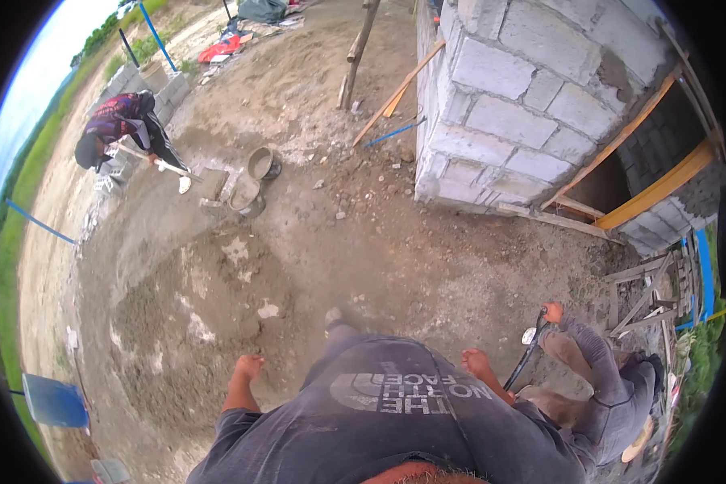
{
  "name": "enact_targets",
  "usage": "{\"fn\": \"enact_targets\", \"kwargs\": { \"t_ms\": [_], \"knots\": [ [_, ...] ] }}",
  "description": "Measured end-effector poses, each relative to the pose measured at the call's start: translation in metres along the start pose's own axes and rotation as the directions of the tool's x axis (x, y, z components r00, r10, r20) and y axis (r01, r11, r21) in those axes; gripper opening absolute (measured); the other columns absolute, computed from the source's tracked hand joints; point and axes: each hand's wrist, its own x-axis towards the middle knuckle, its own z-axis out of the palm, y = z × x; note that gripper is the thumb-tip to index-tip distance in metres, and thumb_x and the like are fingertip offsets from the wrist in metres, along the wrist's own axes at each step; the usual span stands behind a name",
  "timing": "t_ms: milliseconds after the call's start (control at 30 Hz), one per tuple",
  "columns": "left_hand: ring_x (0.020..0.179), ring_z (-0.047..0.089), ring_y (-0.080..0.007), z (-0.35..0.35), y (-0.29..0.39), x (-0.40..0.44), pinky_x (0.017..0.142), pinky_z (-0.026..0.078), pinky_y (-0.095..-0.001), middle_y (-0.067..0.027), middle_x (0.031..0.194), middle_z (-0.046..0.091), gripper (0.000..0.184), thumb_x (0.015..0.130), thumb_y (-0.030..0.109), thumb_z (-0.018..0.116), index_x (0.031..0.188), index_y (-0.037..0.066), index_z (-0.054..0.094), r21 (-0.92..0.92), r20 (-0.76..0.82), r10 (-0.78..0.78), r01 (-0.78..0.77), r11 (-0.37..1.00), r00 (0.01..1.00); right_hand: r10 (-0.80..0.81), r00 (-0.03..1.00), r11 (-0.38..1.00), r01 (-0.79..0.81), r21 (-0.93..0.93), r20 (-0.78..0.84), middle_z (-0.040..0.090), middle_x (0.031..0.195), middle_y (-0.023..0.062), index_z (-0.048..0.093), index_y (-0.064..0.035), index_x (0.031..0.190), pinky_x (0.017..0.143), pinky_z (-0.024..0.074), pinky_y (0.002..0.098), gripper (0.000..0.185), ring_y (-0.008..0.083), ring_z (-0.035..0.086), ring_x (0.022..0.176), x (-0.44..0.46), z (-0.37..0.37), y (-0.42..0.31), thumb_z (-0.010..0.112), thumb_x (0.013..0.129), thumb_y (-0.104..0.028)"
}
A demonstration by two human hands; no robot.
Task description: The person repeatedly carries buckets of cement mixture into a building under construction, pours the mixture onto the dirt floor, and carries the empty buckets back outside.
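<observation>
My left hand (250,367) hangs beside my grey shirt (403,395), over the edge of a wide heap of grey sand or mortar mix (193,323). Its fingers look loosely bent and I see nothing in it. On the other side my right hand (477,363) hangs free over the dirt, fingers also loose. Close to it is the dark handle (526,355) of a tool, gripped by a crouching co-worker (613,395); the tool's far end is hard to make out. One of my shoes (334,317) shows ahead on the ground.
Two buckets (264,164) stand on the dirt ahead. Near them another co-worker (121,129) bends over a long-handled shovel (157,161). A concrete-block wall (508,113) with a timber-framed opening rises at right. A blue drum (55,401) is at left.
</observation>
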Motion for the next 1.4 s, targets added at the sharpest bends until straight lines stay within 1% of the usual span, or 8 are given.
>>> {"fn": "enact_targets", "kwargs": {
  "t_ms": [167,500,600,700,800,900,1000,1400],
  "knots": [
    [0.100,0.065,-0.0269,-0.010,0.013,-0.004,0.089,0.048,-0.0365,-0.0119,0.104,0.069,0.031,0.088,0.027,0.060,0.112,0.008,0.068,0.011,-0.006,-0.043,0.043,0.999,0.999,-0.016,0.999,0.997,0.013,-0.074,-0.044,0.064,0.071,0.0063,0.067,-0.0021,0.092,0.052,0.0452,0.0320,0.024,0.0159,0.059,0.059,0.003,-0.004,-0.005,0.058,0.086,-0.023],
    [0.101,0.064,-0.0281,0.000,-0.013,0.027,0.089,0.048,-0.0368,-0.0109,0.105,0.069,0.031,0.088,0.027,0.060,0.112,0.009,0.068,-0.047,0.042,-0.049,0.051,0.998,0.998,-0.073,0.997,0.997,0.074,0.031,-0.027,0.063,0.069,0.0050,0.067,-0.0033,0.091,0.051,0.0443,0.0308,0.021,0.0152,0.057,0.057,0.018,0.003,0.014,0.058,0.086,-0.021],
    [0.104,0.063,-0.0288,0.004,-0.003,0.010,0.089,0.048,-0.0376,-0.0105,0.107,0.069,0.032,0.088,0.028,0.060,0.113,0.009,0.068,0.052,0.006,-0.009,0.009,0.999,1.000,-0.041,0.999,0.998,0.042,0.038,-0.022,0.062,0.069,0.0048,0.068,-0.0036,0.092,0.050,0.0437,0.0300,0.019,0.0148,0.057,0.057,-0.003,0.008,0.001,0.059,0.085,-0.019],
    [0.059,0.056,-0.0129,0.009,-0.008,0.015,0.054,0.045,-0.0284,-0.0041,0.071,0.064,0.017,0.088,0.011,0.063,0.097,-0.003,0.068,-0.045,-0.057,0.149,-0.152,0.987,0.987,-0.016,1.000,0.996,0.017,0.082,-0.012,0.062,0.069,0.0045,0.068,-0.0039,0.092,0.049,0.0433,0.0297,0.018,0.0146,0.057,0.057,0.000,0.010,0.009,0.059,0.085,-0.018],
    [0.106,0.062,-0.0291,0.002,0.009,0.005,0.092,0.047,-0.0385,-0.0117,0.109,0.068,0.034,0.089,0.031,0.058,0.113,0.009,0.067,0.085,0.025,-0.014,0.012,0.996,1.000,-0.006,1.000,0.998,0.007,0.064,-0.024,0.061,0.068,0.0041,0.068,-0.0038,0.091,0.049,0.0430,0.0298,0.018,0.0145,0.056,0.056,-0.001,0.007,0.010,0.059,0.085,-0.018],
    [0.105,0.062,-0.0306,0.003,0.011,0.008,0.092,0.047,-0.0389,-0.0130,0.108,0.068,0.034,0.089,0.031,0.057,0.113,0.009,0.067,0.038,0.003,-0.004,0.004,0.999,1.000,-0.026,0.999,1.000,0.026,0.000,-0.030,0.061,0.067,0.0038,0.068,-0.0035,0.089,0.049,0.0427,0.0298,0.018,0.0146,0.056,0.055,0.001,0.001,0.008,0.060,0.085,-0.018],
    [0.105,0.061,-0.0326,0.002,0.016,0.006,0.092,0.046,-0.0389,-0.0148,0.108,0.067,0.033,0.090,0.030,0.057,0.113,0.008,0.067,0.186,0.034,0.102,-0.106,0.977,0.994,-0.029,1.000,0.999,0.028,-0.034,-0.010,0.061,0.066,0.0040,0.067,-0.0031,0.088,0.048,0.0424,0.0298,0.019,0.0145,0.056,0.054,0.005,-0.005,0.005,0.060,0.085,-0.020],
    [0.107,0.062,-0.0290,-0.004,0.031,-0.011,0.091,0.047,-0.0371,-0.0142,0.111,0.067,0.034,0.089,0.028,0.060,0.113,0.005,0.066,0.057,0.004,-0.014,0.014,0.998,1.000,-0.016,1.000,0.999,0.014,0.048,0.025,0.062,0.072,0.0051,0.066,-0.0037,0.093,0.050,0.0442,0.0296,0.020,0.0147,0.059,0.060,0.014,-0.005,0.006,0.059,0.087,-0.021]
  ]
}}
